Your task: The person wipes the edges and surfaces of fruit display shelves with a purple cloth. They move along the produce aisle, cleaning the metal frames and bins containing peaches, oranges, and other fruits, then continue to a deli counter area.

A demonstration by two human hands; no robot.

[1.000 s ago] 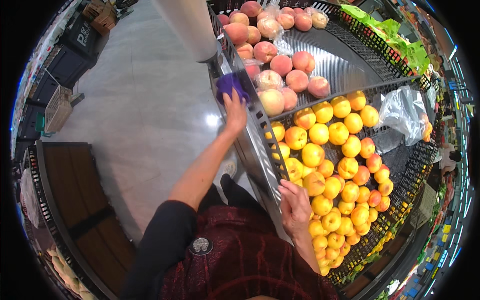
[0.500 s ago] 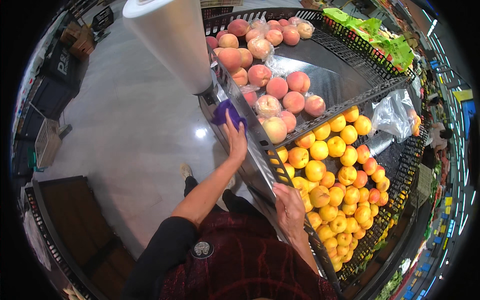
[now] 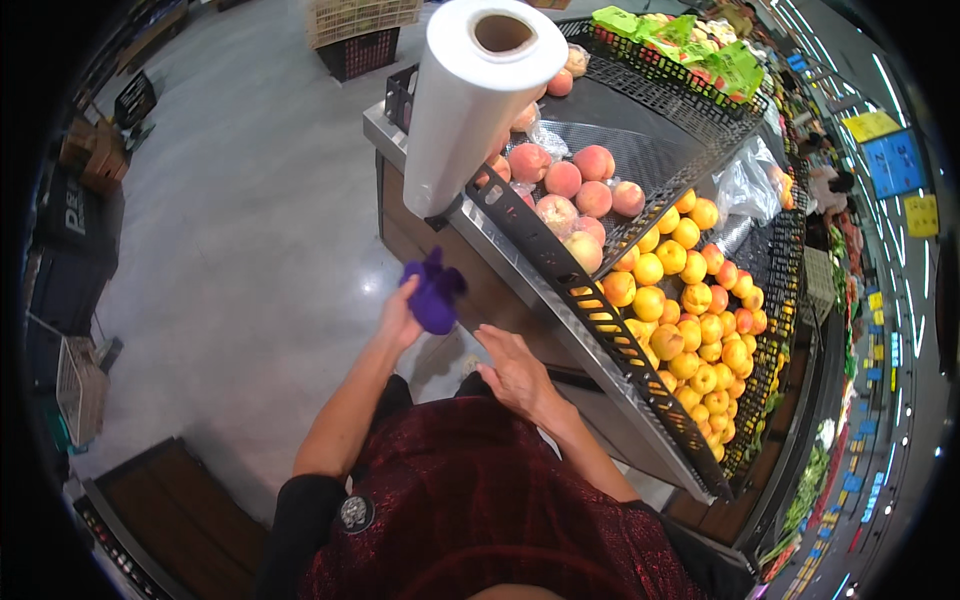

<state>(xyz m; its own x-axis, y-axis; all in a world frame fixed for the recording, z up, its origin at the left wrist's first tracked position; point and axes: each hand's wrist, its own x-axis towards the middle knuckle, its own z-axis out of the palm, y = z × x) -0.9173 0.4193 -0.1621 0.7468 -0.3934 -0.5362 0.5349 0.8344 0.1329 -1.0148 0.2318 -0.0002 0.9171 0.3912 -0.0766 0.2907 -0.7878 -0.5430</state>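
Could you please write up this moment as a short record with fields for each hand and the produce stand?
left hand: raised, gripping a bunched purple cloth
right hand: open, empty, held in front of the stand's metal edge
bag roll: white, upright at the stand's corner
upper bin: peaches
lower bin: yellow-orange fruit
floor: grey, glossy

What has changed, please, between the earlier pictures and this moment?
The left hand, gripping the purple cloth, has pulled back from the rack rail toward the body. The right hand has come off the rack edge and hangs open beside it. The grip on the cloth is unchanged, and the fruit stays put.
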